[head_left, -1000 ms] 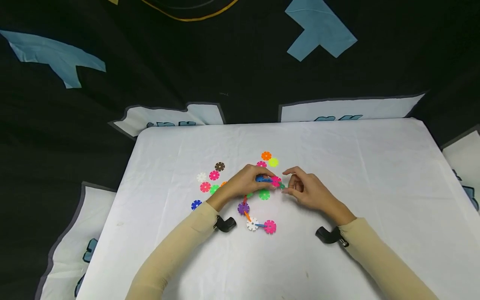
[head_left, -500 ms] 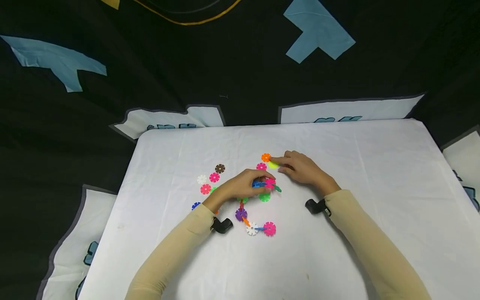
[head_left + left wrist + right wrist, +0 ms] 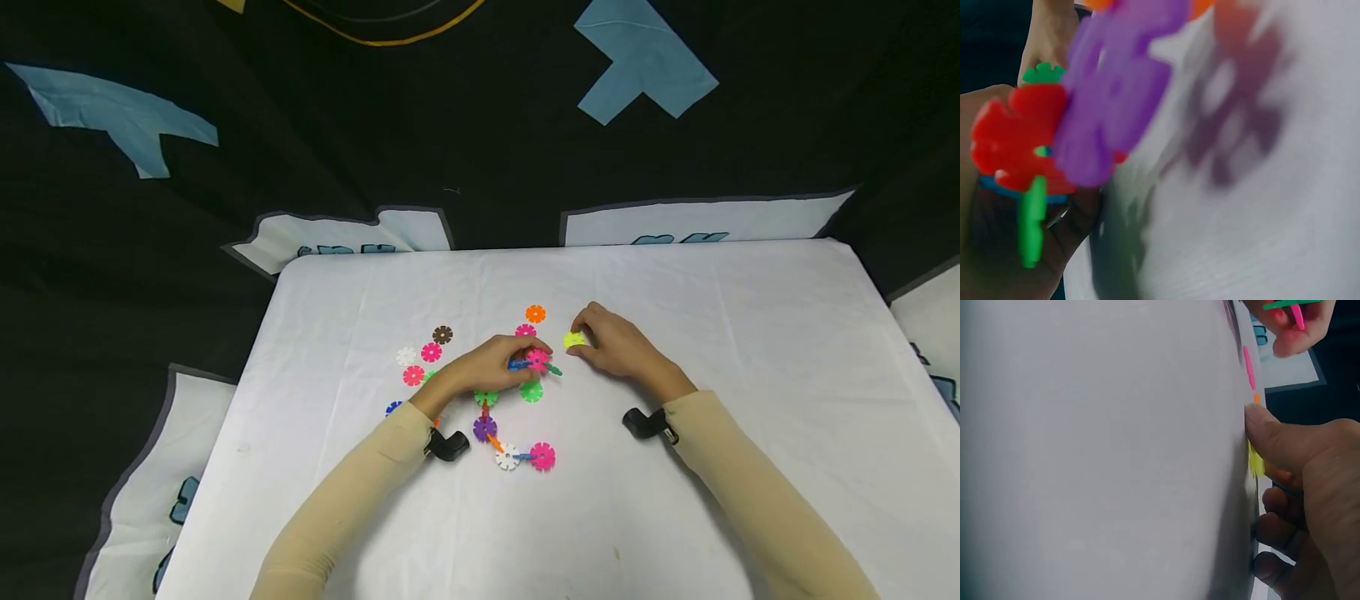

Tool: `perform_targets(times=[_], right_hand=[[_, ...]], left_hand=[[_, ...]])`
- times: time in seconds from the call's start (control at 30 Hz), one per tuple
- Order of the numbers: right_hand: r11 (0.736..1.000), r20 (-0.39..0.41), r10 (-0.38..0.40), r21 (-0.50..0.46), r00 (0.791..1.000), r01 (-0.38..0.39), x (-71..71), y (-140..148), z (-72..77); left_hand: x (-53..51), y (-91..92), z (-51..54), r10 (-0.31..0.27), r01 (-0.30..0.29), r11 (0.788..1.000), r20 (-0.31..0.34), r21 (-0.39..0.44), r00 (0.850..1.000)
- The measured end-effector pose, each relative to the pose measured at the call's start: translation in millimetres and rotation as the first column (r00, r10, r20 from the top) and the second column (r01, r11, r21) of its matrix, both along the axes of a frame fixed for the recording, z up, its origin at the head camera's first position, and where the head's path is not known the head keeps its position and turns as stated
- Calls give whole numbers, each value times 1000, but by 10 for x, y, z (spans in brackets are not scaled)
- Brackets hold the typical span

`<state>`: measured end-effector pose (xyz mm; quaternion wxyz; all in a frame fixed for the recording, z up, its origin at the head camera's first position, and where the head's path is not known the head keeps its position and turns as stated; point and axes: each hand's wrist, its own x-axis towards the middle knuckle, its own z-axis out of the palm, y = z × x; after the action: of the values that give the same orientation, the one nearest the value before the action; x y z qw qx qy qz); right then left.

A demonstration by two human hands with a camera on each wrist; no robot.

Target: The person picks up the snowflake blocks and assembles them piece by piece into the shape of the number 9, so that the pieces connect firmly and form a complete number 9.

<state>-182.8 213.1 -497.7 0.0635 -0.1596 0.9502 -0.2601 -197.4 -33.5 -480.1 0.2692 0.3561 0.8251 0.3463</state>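
Observation:
In the head view my left hand [image 3: 487, 367] grips a chain of slotted flower-shaped discs. A pink disc [image 3: 537, 361] and a green disc [image 3: 555, 369] stick out past its fingertips. The chain trails toward the front through a purple disc [image 3: 485, 428] and a white disc [image 3: 507, 457] to a pink end. Close up in the left wrist view, a red disc [image 3: 1019, 137] lies within that hand beside the blurred purple one. To the right, my right hand [image 3: 618, 342] pinches a yellow disc [image 3: 573, 339] between thumb and forefinger, low over the table.
Loose discs lie on the white table [image 3: 712, 500]: an orange disc [image 3: 536, 314] behind the left hand, a brown disc [image 3: 442, 334] with several others to its left, and a green disc [image 3: 532, 392] just in front of it. A black curtain [image 3: 480, 125] hangs behind.
My right hand reached away from the chain to the back discs, took the yellow disc and brought it right and slightly nearer. The left hand keeps its grip on the chain.

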Motion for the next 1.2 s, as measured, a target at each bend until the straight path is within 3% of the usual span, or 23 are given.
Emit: perform_targets(times=[0.2,0.33,0.4,0.5,0.57,0.63,0.9,1.1,1.2], right_hand=[[999,-15,-41,-33,999,40,144,70,8],[981,51,-15,-192,999,24,276,102,-4],[939,126,21,-342,992,23,348,108,-14],[831,236,103,-554,966,47,448,94,-22],[764,269,152,-643,951,60,503,85,-30],[726,276,177,-684,945,64,544,71,-32],[701,274,168,-708,947,81,610,57,-44],[684,278,135,-720,951,113,633,9,-56],[656,276,116,-742,954,135,653,-31,-66]], left_hand=[[-26,2,-12,18,-18,1000,9,10,1000],[-31,22,-23,38,-38,999,15,19,999],[-33,32,-27,47,-47,999,29,24,998],[-34,44,-32,59,-61,997,55,37,997],[-34,49,-39,68,-71,996,81,45,994],[-31,51,-44,79,-85,995,108,54,991],[-22,59,-43,91,-111,988,176,109,980],[-2,62,-35,115,-164,976,303,141,946],[2,70,-32,139,-202,968,353,148,925]])
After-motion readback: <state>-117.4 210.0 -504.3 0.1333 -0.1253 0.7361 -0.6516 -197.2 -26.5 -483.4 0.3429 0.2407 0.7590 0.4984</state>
